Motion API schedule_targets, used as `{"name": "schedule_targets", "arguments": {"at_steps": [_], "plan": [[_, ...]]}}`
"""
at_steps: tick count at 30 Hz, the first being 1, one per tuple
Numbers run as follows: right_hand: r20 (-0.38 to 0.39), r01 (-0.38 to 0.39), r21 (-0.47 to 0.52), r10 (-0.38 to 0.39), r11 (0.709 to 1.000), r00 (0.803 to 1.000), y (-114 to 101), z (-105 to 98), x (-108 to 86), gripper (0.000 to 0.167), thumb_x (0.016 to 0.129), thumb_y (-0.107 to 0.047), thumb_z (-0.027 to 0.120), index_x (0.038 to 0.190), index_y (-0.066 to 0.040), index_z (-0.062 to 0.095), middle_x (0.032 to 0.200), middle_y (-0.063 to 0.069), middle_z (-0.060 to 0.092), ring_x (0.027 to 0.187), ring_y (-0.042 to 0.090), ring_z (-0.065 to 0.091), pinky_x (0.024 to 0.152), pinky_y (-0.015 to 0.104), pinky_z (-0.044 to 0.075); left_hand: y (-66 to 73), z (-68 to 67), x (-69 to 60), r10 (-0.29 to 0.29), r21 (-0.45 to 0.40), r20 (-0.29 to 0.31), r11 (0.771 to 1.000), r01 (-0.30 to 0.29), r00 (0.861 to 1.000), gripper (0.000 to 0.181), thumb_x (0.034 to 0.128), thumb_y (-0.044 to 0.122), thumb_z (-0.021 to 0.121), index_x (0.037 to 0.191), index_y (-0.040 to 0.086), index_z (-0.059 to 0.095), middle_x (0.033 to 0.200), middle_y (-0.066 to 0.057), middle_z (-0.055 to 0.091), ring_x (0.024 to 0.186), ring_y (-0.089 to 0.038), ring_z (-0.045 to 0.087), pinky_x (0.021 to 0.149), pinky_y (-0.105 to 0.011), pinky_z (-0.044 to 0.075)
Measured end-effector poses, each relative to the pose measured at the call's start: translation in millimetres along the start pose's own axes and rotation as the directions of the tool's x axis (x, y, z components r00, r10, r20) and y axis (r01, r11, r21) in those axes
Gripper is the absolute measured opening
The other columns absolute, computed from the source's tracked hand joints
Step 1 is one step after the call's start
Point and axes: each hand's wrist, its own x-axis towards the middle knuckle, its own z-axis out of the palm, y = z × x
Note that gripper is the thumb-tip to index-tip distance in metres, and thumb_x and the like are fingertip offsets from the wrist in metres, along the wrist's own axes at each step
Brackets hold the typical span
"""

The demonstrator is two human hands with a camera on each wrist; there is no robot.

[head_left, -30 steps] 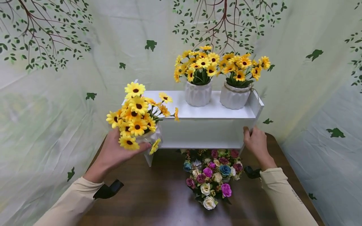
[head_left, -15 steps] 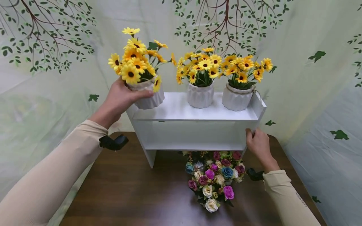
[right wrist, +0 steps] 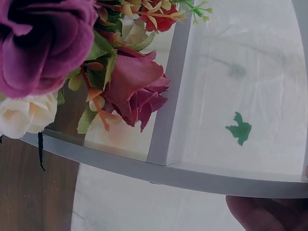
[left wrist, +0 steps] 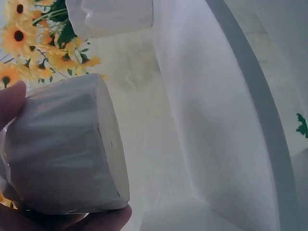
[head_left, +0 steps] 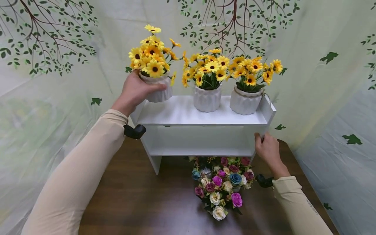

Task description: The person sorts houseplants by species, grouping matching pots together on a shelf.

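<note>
Rightward and slightly higher in the head view, the held pot [head_left: 161, 93] of yellow flowers has been carried since the earlier frame. At upper left it is gripped by the left hand [head_left: 133, 89] between thumb and fingers, its base kept apart from the white shelf [head_left: 176, 114]. If it were lowered at a tilt, the shelf's left end might be clipped; if it were swung right, the middle pot [head_left: 207, 99] could be nudged, since their blooms are seen just beside each other. At centre right, the shelf's side edge is pinched by the right hand [head_left: 268, 148]; were that hold slackened, the shelf might be shifted by a knock. Open board is left between the left end and the middle pot, the front edge being unrailed; the right pot [head_left: 245, 102] is bounded by the right end panel [head_left: 268, 110].
</note>
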Motion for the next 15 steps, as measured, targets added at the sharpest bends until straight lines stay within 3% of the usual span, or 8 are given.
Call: {"name": "schedule_targets", "arguments": {"at_steps": [4, 8, 15], "plan": [[0.004, -0.005, -0.003, 0.005, 1.000, 1.000, -0.8, -1.0, -1.3, 0.027, 0.100, -0.013, 0.047, 0.076, -0.001, 0.045, 0.054, 0.007, 0.041, 0.049, 0.021, 0.040, 0.048, 0.031, 0.029, -7.1, 8.4, 5.1, -0.028, -0.001, -0.028, 1.000, 0.028, 0.999, 0.092, 0.0743, 0.033, 0.086, 0.149, 0.016, 0.035, 0.152, -0.005, 0.047, 0.136, -0.020, 0.047, 0.116, -0.037, 0.039], [0.002, -0.006, -0.001, 0.006, 1.000, 1.000, -0.8, -1.2, -1.1, 0.027, 0.100, -0.013, 0.047, 0.076, -0.001, 0.045, 0.054, 0.008, 0.042, 0.049, 0.022, 0.041, 0.048, 0.031, 0.030, -13.1, 17.5, 9.1, -0.041, 0.048, -0.040, 0.998, 0.043, 0.998, 0.094, 0.0720, 0.035, 0.087, 0.149, 0.016, 0.036, 0.151, -0.006, 0.049, 0.137, -0.020, 0.048, 0.118, -0.036, 0.036], [0.000, -0.009, -0.003, 0.009, 1.000, 1.000, -0.6, -1.1, -1.3, 0.027, 0.100, -0.014, 0.047, 0.076, -0.001, 0.045, 0.054, 0.008, 0.042, 0.049, 0.023, 0.040, 0.048, 0.031, 0.029, -14.0, 31.3, 9.6, -0.042, 0.063, -0.051, 0.997, 0.045, 0.998, 0.094, 0.0709, 0.038, 0.087, 0.148, 0.013, 0.038, 0.149, -0.009, 0.051, 0.134, -0.023, 0.050, 0.117, -0.037, 0.038]]}}
